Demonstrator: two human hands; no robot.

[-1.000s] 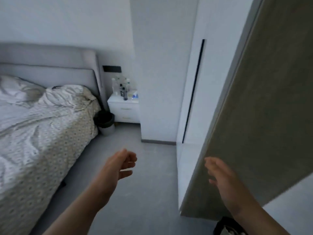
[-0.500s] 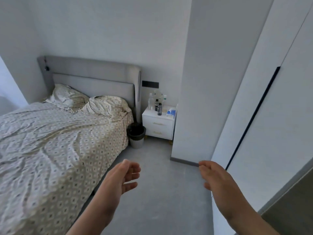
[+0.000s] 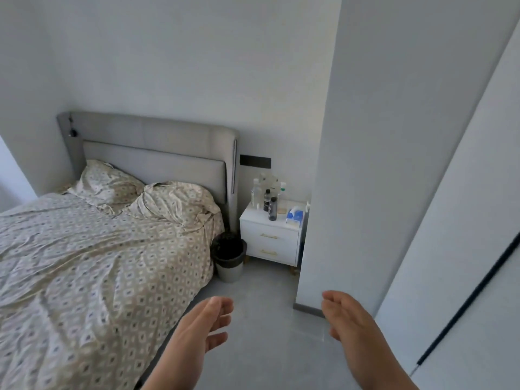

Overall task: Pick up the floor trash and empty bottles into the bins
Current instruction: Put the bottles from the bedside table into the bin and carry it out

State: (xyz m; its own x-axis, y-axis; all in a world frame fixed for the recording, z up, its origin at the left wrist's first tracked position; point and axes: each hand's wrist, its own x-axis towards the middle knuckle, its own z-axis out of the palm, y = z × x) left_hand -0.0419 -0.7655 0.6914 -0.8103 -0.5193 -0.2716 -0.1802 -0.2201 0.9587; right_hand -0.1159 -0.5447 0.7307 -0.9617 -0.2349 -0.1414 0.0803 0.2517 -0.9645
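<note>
— Reaching out over the grey floor (image 3: 261, 327), both hands are empty: the left hand (image 3: 197, 333) has its fingers (image 3: 222, 306) loosely curled and spread, holding nothing, and the right hand (image 3: 351, 325) is flat and open, fingers together, also holding nothing.

— Where is the bin from those fingertips?

— Well beyond them, further into the room. The bin (image 3: 229, 257) stands upright, mouth facing up, lined with a black bag, slightly beyond and to the right of the left fingertips. It sits between the bed (image 3: 92, 263) and the white nightstand (image 3: 271, 243), touching or just beside the hanging bedsheet.

— And the bottles?

— Further still, beyond the bin and left of the right fingertips. Two dark bottles (image 3: 270, 205) stand upright on the nightstand, long axes vertical, caps up, with clear bottles (image 3: 267, 182) behind them against the wall. Whether any are empty, I cannot tell. A blue and white pack (image 3: 295, 215) lies just right of them.
</note>
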